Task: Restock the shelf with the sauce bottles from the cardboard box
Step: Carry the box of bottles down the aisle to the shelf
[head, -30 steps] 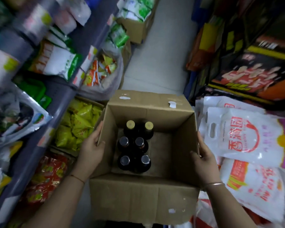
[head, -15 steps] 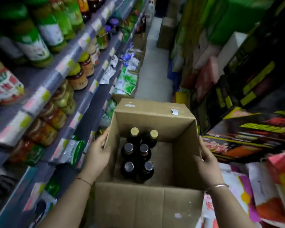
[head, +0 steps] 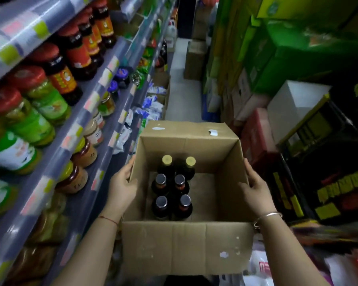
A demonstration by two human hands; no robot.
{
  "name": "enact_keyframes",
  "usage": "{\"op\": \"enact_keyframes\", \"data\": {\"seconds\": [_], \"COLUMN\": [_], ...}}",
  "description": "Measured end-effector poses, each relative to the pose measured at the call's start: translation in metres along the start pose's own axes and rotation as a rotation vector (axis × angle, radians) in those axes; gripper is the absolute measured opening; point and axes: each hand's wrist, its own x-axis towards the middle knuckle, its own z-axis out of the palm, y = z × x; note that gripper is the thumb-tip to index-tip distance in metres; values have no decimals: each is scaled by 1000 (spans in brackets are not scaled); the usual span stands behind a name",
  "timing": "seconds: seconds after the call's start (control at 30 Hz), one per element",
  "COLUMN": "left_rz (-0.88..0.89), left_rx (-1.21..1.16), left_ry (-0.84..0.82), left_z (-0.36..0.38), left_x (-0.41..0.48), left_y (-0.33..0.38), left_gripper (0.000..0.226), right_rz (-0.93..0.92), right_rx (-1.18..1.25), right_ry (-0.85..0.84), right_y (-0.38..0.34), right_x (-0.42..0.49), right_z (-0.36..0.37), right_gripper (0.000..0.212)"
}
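Note:
An open brown cardboard box [head: 186,250] is held up in front of me in the aisle. Inside it, on the left, stand several dark sauce bottles [head: 172,188]: two with yellow caps at the back, the others with silver caps. My left hand [head: 122,188] grips the box's left wall, fingers over the rim. My right hand [head: 256,193] presses against the right wall. The shelf [head: 87,112] runs along my left, its tiers full of jars.
Jars with red lids and green labels [head: 39,104] crowd the upper shelf tiers; amber jars [head: 79,172] sit lower. Stacked green and dark cartons [head: 298,58] line the right side. Closed cardboard boxes [head: 194,58] stand on the aisle floor [head: 184,96] ahead.
The box has come up from the floor level with both hands on it. My view has lifted from the low packets to the jar tiers.

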Motion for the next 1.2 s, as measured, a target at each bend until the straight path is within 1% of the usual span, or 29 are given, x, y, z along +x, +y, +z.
{"op": "enact_keyframes", "data": {"seconds": [0.1, 0.27, 0.4, 0.5, 0.63, 0.77, 0.9, 1.07, 1.2], "left_rz": [-11, -46, -50, -81, -77, -94, -59, -75, -106], "left_rx": [50, 39, 37, 22, 10, 10, -3, 29, 20], "left_ry": [-6, -44, -36, -39, -76, -105, -99, -68, -43], "left_z": [9, 29, 45, 57, 68, 81, 100, 124, 143], "left_x": [54, 134, 196, 246, 323, 395, 461, 542, 612], "left_y": [13, 35, 58, 69, 84, 104, 132, 155, 164], "left_gripper": [64, 66, 66, 66, 71, 70, 71, 66, 66], "right_rz": [15, 57, 56, 66, 104, 127, 86, 80, 63], "right_rx": [19, 46, 44, 58, 69, 73, 25, -16, -29], "right_ry": [-2, -32, -40, -22, 8, 36, 75, 53, 27], "right_y": [-19, -42, -58, -70, -87, -112, -130, -148, -160], "right_x": [50, 131, 201, 253, 321, 382, 451, 545, 621], "right_z": [3, 1, 2, 8, 18, 23, 27, 28, 32], "right_gripper": [69, 67, 68, 69, 71, 71, 76, 72, 72]}}
